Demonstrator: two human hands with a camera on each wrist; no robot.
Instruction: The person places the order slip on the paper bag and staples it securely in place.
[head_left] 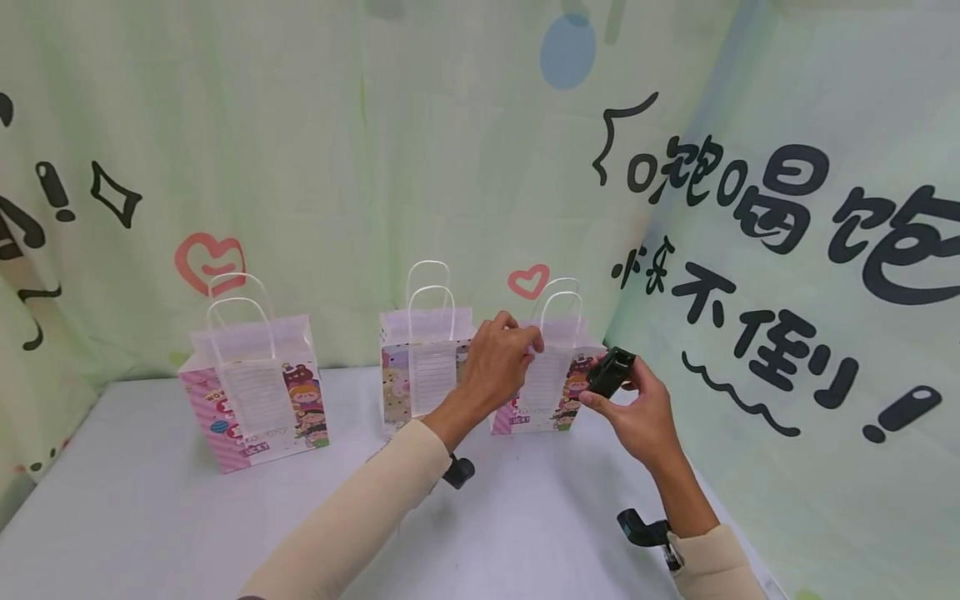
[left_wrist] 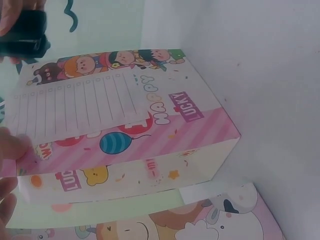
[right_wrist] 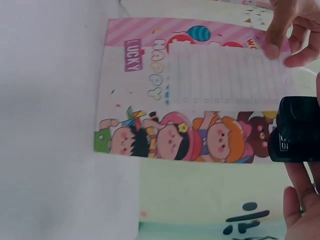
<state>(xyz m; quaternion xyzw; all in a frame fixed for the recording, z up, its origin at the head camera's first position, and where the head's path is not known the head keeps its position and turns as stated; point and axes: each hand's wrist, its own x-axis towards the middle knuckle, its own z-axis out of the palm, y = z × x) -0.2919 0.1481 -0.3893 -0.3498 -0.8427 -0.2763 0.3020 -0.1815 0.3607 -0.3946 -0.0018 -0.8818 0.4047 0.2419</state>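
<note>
On the right stands a pink-and-white paper bag (head_left: 573, 379) with cartoon children and twisted handles. A lined paper sheet (right_wrist: 220, 75) lies flat against its front, near the top edge. My left hand (head_left: 498, 358) is at the bag's top left, its thumb (left_wrist: 12, 145) and finger pinching the sheet's upper corner at the rim. How much of the bag is in the pinch is hidden. My right hand (head_left: 637, 417) holds a small black stapler (head_left: 611, 372) beside the bag's upper right. In the right wrist view, the stapler's end is close to the sheet's top edge.
Two more paper bags, one in the middle (head_left: 397, 379) and one at the left (head_left: 202, 408), stand upright with lined sheets on their fronts. All are on a white table (head_left: 135, 492). A printed curtain (head_left: 300, 167) hangs behind and along the right.
</note>
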